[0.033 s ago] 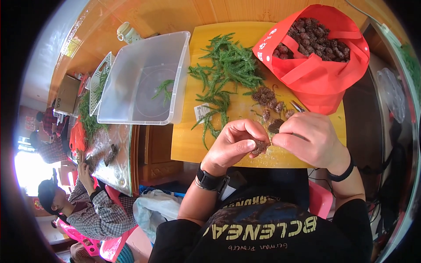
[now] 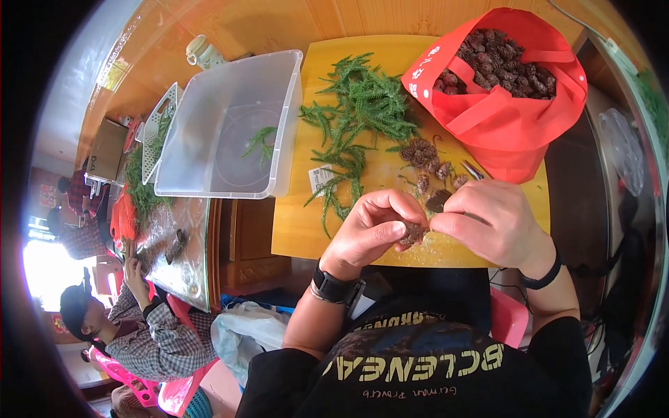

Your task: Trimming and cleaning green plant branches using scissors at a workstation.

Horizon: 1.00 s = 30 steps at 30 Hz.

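Note:
My left hand (image 2: 376, 226) pinches a small brown pine cone (image 2: 414, 233) between thumb and fingertips, above the near edge of the yellow board. Right beside the cone, my right hand (image 2: 491, 219) is closed with its fingertips pressed together; whatever they grip is hidden. Loose pine cones (image 2: 420, 152) lie just beyond both hands, and a darker cone (image 2: 437, 200) shows between them. The metal tips of a tool (image 2: 474, 169) poke out behind my right hand. Green needled sprigs (image 2: 369, 101) are heaped farther back on the board.
A red bag (image 2: 502, 129) full of pine cones stands at the far right of the yellow board (image 2: 293, 230). To the left sits a clear plastic bin (image 2: 209, 132) with one sprig inside. Another person (image 2: 150, 341) works at a table on the left.

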### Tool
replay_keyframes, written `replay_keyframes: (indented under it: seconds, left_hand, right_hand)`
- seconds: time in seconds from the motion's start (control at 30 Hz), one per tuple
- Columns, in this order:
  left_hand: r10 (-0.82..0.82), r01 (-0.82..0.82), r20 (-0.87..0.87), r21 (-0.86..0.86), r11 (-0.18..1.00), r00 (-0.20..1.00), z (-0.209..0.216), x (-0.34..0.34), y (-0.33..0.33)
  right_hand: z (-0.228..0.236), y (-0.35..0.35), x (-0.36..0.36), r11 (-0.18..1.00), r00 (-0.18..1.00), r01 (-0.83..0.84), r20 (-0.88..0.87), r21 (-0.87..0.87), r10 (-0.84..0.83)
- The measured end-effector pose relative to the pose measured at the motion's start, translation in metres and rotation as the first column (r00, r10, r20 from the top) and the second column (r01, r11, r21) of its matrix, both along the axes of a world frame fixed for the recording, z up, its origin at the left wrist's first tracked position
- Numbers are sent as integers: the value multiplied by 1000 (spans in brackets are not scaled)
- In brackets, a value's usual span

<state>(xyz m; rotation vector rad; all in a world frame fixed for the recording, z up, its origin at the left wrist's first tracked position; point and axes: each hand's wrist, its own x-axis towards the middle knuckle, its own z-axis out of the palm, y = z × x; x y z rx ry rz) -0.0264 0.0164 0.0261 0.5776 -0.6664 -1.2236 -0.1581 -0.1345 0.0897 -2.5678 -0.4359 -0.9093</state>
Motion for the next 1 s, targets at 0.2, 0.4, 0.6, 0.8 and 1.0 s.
replay_keyframes:
  seconds: [0.2,0.4,0.6,0.8,1.0]
  left_hand:
    - [0,0,-36,21,1000,999,-1,-2,-1]
    - [-66,61,-108,-48,997,992,-6,-2,-2]
    - [-148,149,-95,-3,989,984,-4,2,-1]
    - [-146,115,77,314,943,986,2,-1,-1]
    - [-42,9,113,279,960,993,-3,-8,-4]
  right_hand:
    - [-1,2,-4,1000,999,6,-38,13,-5]
    - [-1,0,-6,998,998,-18,-51,53,21]
    - [3,4,-7,998,997,15,-72,-66,-20]
    - [9,11,-6,978,905,12,-413,-210,-100]
    - [-3,9,-8,974,915,78,-372,-211,-154]
